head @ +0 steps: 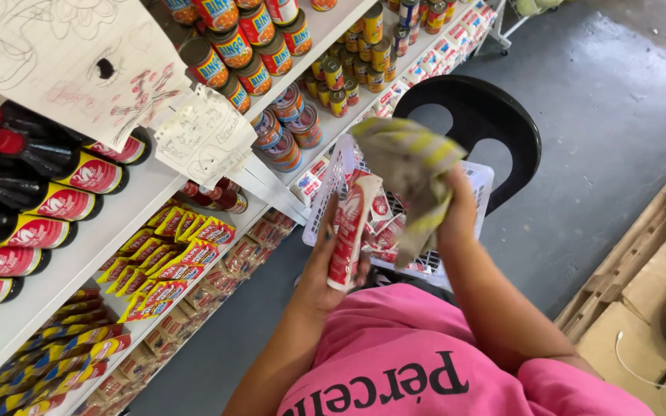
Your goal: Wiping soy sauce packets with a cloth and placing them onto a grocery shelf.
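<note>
My left hand [324, 266] holds a flat red and white sachet pack [352, 227] upright over my lap. My right hand [456, 204] grips a yellow and grey striped cloth [412, 166] that drapes against the top of the pack. Just behind both hands a white plastic basket [481, 179] filled with more red and white packs rests on a black plastic stool [487, 115]. I wear a pink shirt [425, 362].
White shelves [125, 212] run along the left, holding dark sauce bottles [32, 200], stacked cans [252, 54], yellow and red sachets [167, 258] and hanging paper drawings [202, 139]. Grey concrete floor lies to the right, with wooden pallets [641, 254] at the right edge.
</note>
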